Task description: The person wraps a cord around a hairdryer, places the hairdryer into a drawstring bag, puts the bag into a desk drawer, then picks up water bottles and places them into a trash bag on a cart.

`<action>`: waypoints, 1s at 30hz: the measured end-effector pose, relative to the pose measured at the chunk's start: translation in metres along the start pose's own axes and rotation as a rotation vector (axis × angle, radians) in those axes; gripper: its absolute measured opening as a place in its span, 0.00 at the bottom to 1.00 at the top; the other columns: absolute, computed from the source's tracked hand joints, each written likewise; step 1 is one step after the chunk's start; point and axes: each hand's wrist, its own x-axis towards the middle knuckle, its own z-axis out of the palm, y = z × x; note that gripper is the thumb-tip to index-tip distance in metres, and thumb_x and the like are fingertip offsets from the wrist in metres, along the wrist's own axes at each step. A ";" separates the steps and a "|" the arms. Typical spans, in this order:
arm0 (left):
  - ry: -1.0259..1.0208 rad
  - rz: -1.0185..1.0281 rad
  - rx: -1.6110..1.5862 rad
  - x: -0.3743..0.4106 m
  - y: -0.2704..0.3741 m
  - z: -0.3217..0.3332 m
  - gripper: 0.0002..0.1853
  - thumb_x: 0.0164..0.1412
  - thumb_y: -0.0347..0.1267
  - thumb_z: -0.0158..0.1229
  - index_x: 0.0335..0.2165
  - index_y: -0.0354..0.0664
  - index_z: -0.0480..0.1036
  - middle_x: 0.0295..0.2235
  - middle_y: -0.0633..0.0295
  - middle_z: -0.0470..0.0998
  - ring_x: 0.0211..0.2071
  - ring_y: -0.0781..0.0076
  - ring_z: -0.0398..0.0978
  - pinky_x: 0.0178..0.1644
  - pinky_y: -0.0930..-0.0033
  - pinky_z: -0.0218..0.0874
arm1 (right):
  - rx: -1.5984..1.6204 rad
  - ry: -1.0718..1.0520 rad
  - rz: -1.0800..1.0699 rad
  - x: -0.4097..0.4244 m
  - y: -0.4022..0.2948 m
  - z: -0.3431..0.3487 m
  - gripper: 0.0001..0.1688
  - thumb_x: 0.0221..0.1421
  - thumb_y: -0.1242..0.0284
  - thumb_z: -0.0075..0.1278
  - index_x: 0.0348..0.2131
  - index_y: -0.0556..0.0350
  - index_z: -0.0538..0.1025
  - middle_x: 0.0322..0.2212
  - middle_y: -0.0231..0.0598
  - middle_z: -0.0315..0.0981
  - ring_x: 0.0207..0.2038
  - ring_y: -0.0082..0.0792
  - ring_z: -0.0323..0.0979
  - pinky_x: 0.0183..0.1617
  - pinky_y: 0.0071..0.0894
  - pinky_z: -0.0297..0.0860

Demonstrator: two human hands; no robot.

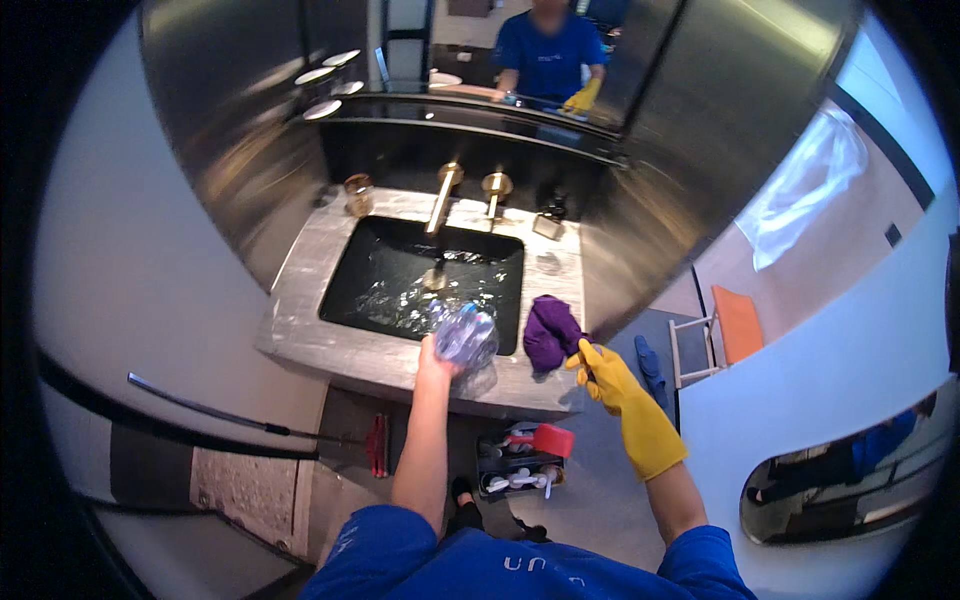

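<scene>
My bare left hand (pixel 439 361) grips a clear plastic bottle (pixel 468 339), tilted over the front rim of the black basin (pixel 352 266). Water stands in the basin, its surface rippled, beneath a brass spout (pixel 444 196). On my right hand (pixel 611 375) is a long yellow rubber glove. Its fingers are closed on one end of a purple cloth (pixel 553 334), and the rest of the cloth lies on the grey stone countertop (pixel 300 307) right of the basin.
A brass tap handle (pixel 496 187), an amber glass (pixel 359 195) and a soap dispenser (pixel 551 217) stand behind the basin. On the floor are a black caddy (pixel 521 480) with a red scoop (pixel 553 440), and a squeegee or mop (pixel 379 445). An orange-seated chair (pixel 735 322) stands right.
</scene>
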 end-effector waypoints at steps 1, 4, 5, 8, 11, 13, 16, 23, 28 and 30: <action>-0.068 0.017 0.073 -0.011 -0.009 -0.002 0.21 0.63 0.36 0.45 0.46 0.31 0.72 0.44 0.43 0.76 0.45 0.48 0.76 0.51 0.42 0.69 | 0.006 0.033 -0.005 -0.015 0.006 -0.011 0.33 0.62 0.44 0.42 0.31 0.55 0.77 0.14 0.31 0.67 0.11 0.21 0.56 0.14 0.20 0.53; -0.180 -0.136 0.224 -0.064 -0.071 0.008 0.21 0.62 0.33 0.49 0.50 0.33 0.69 0.47 0.44 0.75 0.47 0.48 0.75 0.53 0.44 0.67 | 0.090 0.062 0.056 -0.061 0.023 -0.045 0.42 0.60 0.36 0.34 0.29 0.57 0.77 0.14 0.34 0.66 0.12 0.23 0.56 0.16 0.21 0.53; -0.162 -0.212 0.199 -0.079 -0.097 0.003 0.24 0.61 0.36 0.51 0.51 0.31 0.69 0.47 0.43 0.75 0.48 0.48 0.75 0.53 0.44 0.67 | 0.120 0.059 0.074 -0.074 0.027 -0.056 0.44 0.60 0.35 0.33 0.28 0.57 0.77 0.14 0.34 0.66 0.12 0.23 0.56 0.16 0.21 0.53; -0.266 -0.501 0.365 -0.152 -0.190 0.054 0.29 0.57 0.34 0.55 0.54 0.28 0.63 0.50 0.42 0.72 0.48 0.49 0.74 0.55 0.48 0.66 | 0.099 0.163 0.019 -0.135 0.046 -0.093 0.49 0.58 0.31 0.29 0.27 0.59 0.77 0.13 0.32 0.66 0.10 0.20 0.55 0.12 0.19 0.49; -0.310 -0.678 0.591 -0.180 -0.269 0.063 0.33 0.52 0.30 0.62 0.55 0.30 0.63 0.49 0.46 0.73 0.46 0.55 0.76 0.54 0.54 0.68 | 0.084 0.218 -0.012 -0.211 0.059 -0.131 0.42 0.61 0.37 0.33 0.32 0.57 0.78 0.15 0.31 0.66 0.13 0.19 0.55 0.16 0.20 0.52; -0.368 -0.827 0.680 -0.191 -0.326 0.068 0.36 0.47 0.28 0.66 0.55 0.31 0.63 0.47 0.50 0.74 0.45 0.62 0.77 0.52 0.59 0.69 | 0.093 0.316 -0.107 -0.256 0.086 -0.156 0.39 0.62 0.39 0.35 0.33 0.55 0.78 0.15 0.29 0.67 0.13 0.17 0.56 0.15 0.19 0.52; -0.444 -0.916 0.782 -0.217 -0.396 0.080 0.37 0.45 0.30 0.67 0.54 0.30 0.63 0.46 0.50 0.75 0.43 0.62 0.77 0.50 0.61 0.71 | 0.122 0.328 -0.223 -0.347 0.108 -0.196 0.35 0.64 0.42 0.35 0.40 0.52 0.78 0.15 0.26 0.66 0.12 0.14 0.56 0.15 0.16 0.52; -0.500 -1.305 0.832 -0.269 -0.550 0.091 0.36 0.44 0.30 0.67 0.52 0.29 0.64 0.43 0.50 0.76 0.40 0.65 0.79 0.48 0.64 0.71 | 0.045 0.521 -0.213 -0.532 0.166 -0.266 0.32 0.67 0.45 0.30 0.47 0.44 0.77 0.17 0.26 0.67 0.15 0.15 0.59 0.18 0.16 0.56; -0.760 -1.536 1.167 -0.283 -0.663 0.100 0.33 0.44 0.30 0.69 0.50 0.31 0.67 0.41 0.54 0.79 0.40 0.66 0.78 0.49 0.65 0.69 | -0.188 0.864 0.060 -0.633 0.211 -0.289 0.29 0.66 0.48 0.33 0.46 0.46 0.77 0.19 0.37 0.69 0.21 0.29 0.67 0.29 0.30 0.64; -1.086 -1.427 1.422 -0.298 -0.701 0.096 0.34 0.45 0.32 0.69 0.51 0.31 0.67 0.41 0.55 0.79 0.40 0.67 0.78 0.49 0.66 0.69 | -0.299 1.034 0.134 -0.655 0.236 -0.284 0.30 0.64 0.47 0.36 0.42 0.50 0.78 0.21 0.46 0.71 0.24 0.38 0.70 0.33 0.34 0.66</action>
